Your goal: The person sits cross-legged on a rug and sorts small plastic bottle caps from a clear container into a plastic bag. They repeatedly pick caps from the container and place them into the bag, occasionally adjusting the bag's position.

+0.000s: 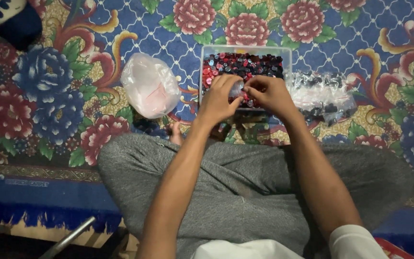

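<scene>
A small pale piece (237,89), too small to identify, is pinched between the fingertips of the left hand (219,100) and the right hand (269,95), both closed on it just above the near edge of a clear plastic tub (245,49). The tub is filled with small red and dark round pieces, kept within easy reach. A crumpled pink bag (150,85) lies left, a clear bag of dark pieces (322,96) right, on a flowered carpet (49,86).

The scene is dimly and evenly lit from above. Soft shadow is cast toward the lower left corner. Mild glare is seen on the pink plastic bag (150,85). Fine detail is softened throughout.
</scene>
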